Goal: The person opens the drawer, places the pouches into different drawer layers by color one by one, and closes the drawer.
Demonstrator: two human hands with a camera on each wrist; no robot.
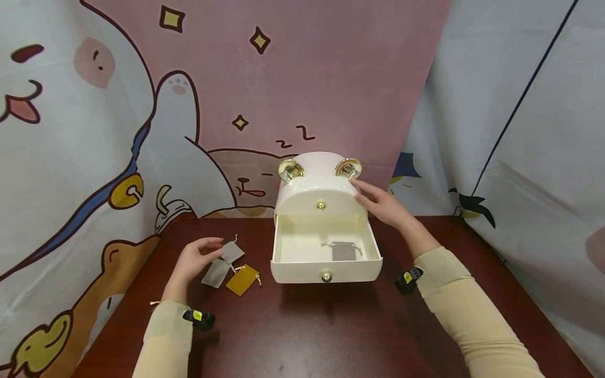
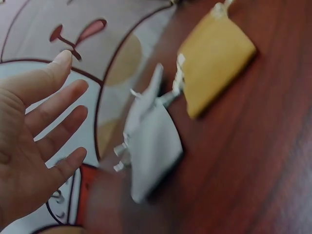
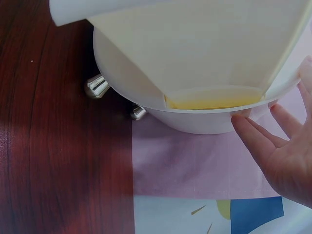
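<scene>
My left hand point(image 1: 191, 260) is held over the left of the table, fingers apart and nothing in them. Close to it lie two grey drawstring pouches point(image 1: 216, 274) and a mustard-yellow one point(image 1: 242, 280); in the left wrist view the grey pouch point(image 2: 155, 151) is blurred. A cream-white storage box point(image 1: 321, 181) with gold-coloured round ears stands at the table's centre back. Its lower drawer point(image 1: 302, 273) is pulled out, with another grey pouch point(image 1: 344, 252) inside on the right. With extended fingers, my right hand point(image 1: 385, 207) touches the box's upper right side.
The box's upper front has a small gold knob point(image 1: 321, 205), and the drawer front a metallic one point(image 1: 326, 276). Behind the dark red-brown table point(image 1: 283, 336) hangs a cartoon-printed cloth point(image 1: 331, 68). Black devices are strapped at both wrists.
</scene>
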